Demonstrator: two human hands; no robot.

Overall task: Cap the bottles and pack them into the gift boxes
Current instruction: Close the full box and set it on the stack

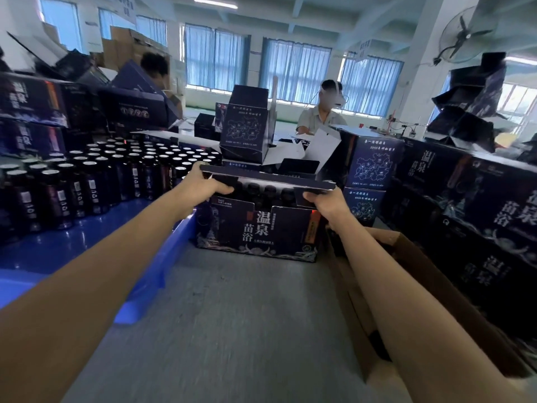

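Gift box: a dark printed gift box [255,231] stands on the grey bench [232,315], middle of the scene, just beyond both outstretched arms.
Top flaps: the top flaps [261,177] are raised over the opening, not folded flat.
Left hand: the left hand [203,184] holds the left end of the flaps, its fingers [223,189] curled round the cardboard edge.
Right hand: the right hand [325,199] holds the right end, its fingers [312,196] pinching a small flap.
Packed bottles: a row of dark capped bottles [261,191] shows inside the box, under the flaps.
Loose bottles: many dark bottles [96,175] stand in rows on a blue tray [72,242] to the left.
Carton: an open brown carton [406,257] lies right of the box, beside the right forearm.
Stacks: more gift boxes [479,213] are piled on the right.
Far side: a seated person [319,114] is behind the boxes.
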